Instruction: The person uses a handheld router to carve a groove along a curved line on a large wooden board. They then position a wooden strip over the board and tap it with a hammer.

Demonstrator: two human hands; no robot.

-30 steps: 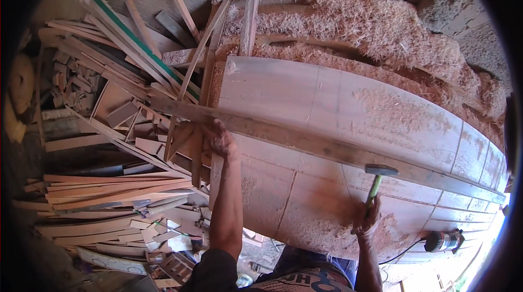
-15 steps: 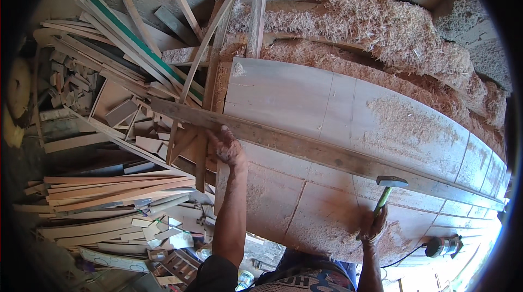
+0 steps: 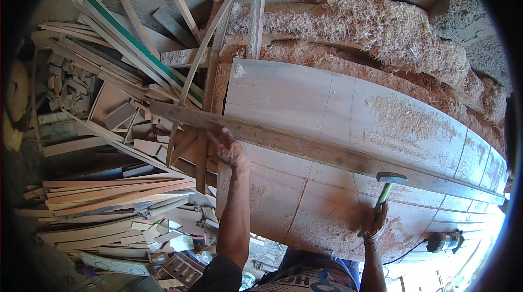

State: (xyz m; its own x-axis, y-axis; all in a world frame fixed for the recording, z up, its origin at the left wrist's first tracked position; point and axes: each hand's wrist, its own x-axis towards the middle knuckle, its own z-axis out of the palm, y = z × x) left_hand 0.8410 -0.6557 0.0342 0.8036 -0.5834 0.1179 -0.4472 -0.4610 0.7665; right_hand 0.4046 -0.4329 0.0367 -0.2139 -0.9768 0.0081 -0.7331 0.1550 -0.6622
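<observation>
In my right hand (image 3: 375, 222) is a hammer (image 3: 391, 178) with a grey metal head and a green handle, its head at the lower edge of a long wooden plank (image 3: 305, 147). The plank runs slantwise from the upper left to the far right, over a pale, dusty wooden hull (image 3: 283, 87). My left hand (image 3: 231, 150) rests against the plank's lower edge near its left part, fingers stretched and apart, gripping nothing. Whether the hammer head touches the plank, I cannot tell.
A corded power tool (image 3: 445, 241) lies on the hull at the lower right. Thick wood shavings (image 3: 381, 19) cover the framing behind the hull. Several wood strips (image 3: 117, 191) and offcuts are heaped at the left. Upright battens (image 3: 256, 19) stand at the hull's left end.
Little differs. My left fingers look slightly more spread against the plank, and the hammer stays at nearly the same spot in my right hand.
</observation>
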